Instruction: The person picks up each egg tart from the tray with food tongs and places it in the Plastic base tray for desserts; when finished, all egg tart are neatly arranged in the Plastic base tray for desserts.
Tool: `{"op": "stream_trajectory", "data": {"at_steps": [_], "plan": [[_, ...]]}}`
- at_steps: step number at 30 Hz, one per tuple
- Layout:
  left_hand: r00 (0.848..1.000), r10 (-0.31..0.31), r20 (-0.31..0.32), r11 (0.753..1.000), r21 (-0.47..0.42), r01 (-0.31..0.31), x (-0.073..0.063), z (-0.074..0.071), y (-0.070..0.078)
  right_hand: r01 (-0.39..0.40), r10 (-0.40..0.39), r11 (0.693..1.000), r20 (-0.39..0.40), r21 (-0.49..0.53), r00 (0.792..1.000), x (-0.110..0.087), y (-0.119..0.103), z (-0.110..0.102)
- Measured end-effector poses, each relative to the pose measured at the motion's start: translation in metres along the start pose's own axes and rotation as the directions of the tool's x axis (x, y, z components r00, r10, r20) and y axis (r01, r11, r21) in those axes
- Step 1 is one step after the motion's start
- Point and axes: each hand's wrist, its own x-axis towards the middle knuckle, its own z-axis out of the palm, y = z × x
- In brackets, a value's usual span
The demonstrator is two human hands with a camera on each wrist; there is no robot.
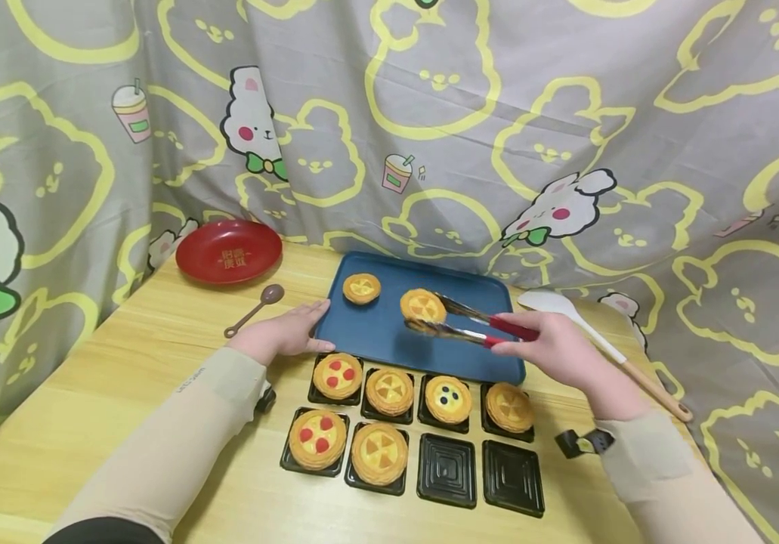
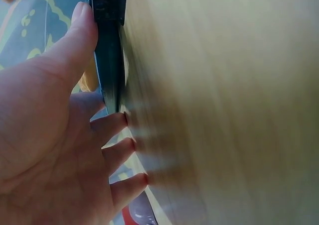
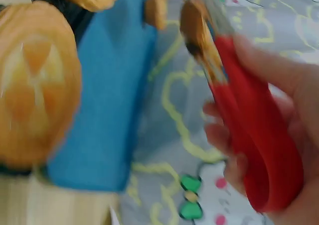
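Observation:
My right hand grips red-handled tongs, whose tips pinch an egg tart with wedge-shaped topping pieces above the blue tray. At the tray's left edge lies my left hand, its fingers extended and spread. In the left wrist view the thumb touches the tray's side and the fingertips meet the wooden table. Another egg tart sits at the tray's far left.
In front of the tray stand two rows of square black holders, several with tarts; two front-right holders show ridged bottoms. A red plate and brown spoon lie left. Behind my right hand is a white spatula with wooden handle.

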Motion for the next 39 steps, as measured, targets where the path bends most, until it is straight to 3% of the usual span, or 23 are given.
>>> {"op": "stream_trajectory", "data": {"at_steps": [4,8,15,18,25,32,36,39], "plan": [[1.000,-0.005,0.000,1.000,-0.001,0.005,0.000,0.000,0.000,0.060,-0.062,0.998,0.050,0.025,0.997,-0.034,0.000,-0.018],[1.000,-0.002,0.001,1.000,-0.001,0.002,0.001,0.000,0.000,0.080,-0.080,0.997,0.050,0.005,0.996,-0.069,0.003,-0.026],[1.000,-0.008,0.003,1.000,0.003,0.008,0.002,0.000,0.000,0.067,-0.078,0.995,0.149,0.080,0.986,-0.117,0.009,-0.016],[1.000,-0.003,0.005,1.000,0.012,0.003,0.003,0.000,0.000,0.056,-0.065,0.997,0.172,0.055,0.983,-0.131,0.014,-0.008],[1.000,-0.009,0.011,1.000,0.025,0.009,0.004,0.001,-0.003,0.046,-0.041,0.999,0.232,-0.019,0.972,-0.142,0.021,0.008],[1.000,-0.004,0.004,1.000,0.021,0.004,0.004,0.001,-0.003,0.015,-0.019,1.000,0.264,0.017,0.964,-0.141,0.022,0.018],[1.000,-0.005,0.007,1.000,0.018,0.005,0.004,0.002,-0.003,0.032,-0.044,0.998,0.221,0.058,0.974,-0.144,0.021,0.015],[1.000,-0.007,0.007,1.000,0.015,0.007,0.003,0.001,-0.002,0.056,-0.065,0.995,0.100,0.083,0.993,-0.145,0.015,0.003]]}}
